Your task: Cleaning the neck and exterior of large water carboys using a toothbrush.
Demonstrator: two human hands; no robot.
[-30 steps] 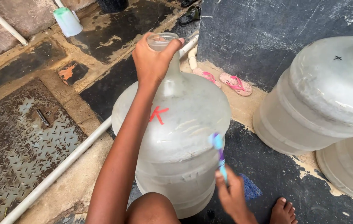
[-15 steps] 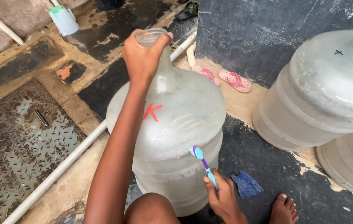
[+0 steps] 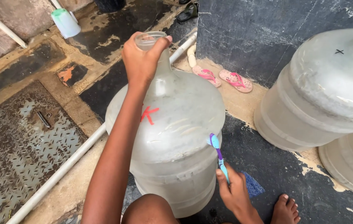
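The left hand (image 3: pixel 141 62) is still gripping the neck of the big cloudy water jug (image 3: pixel 172 137), fingers closed tightly around it just below the open mouth, and the jug is standing on the dark floor (image 3: pixel 267 166), tilted slightly away from the person. The right hand (image 3: pixel 236 193), fingers wrapped around the handle, is holding a blue and purple toothbrush (image 3: pixel 218 155) whose head is now pressing against the jug's shoulder, higher up the side than half a second ago. Two more jugs (image 3: pixel 321 91) are lying to the right, well apart.
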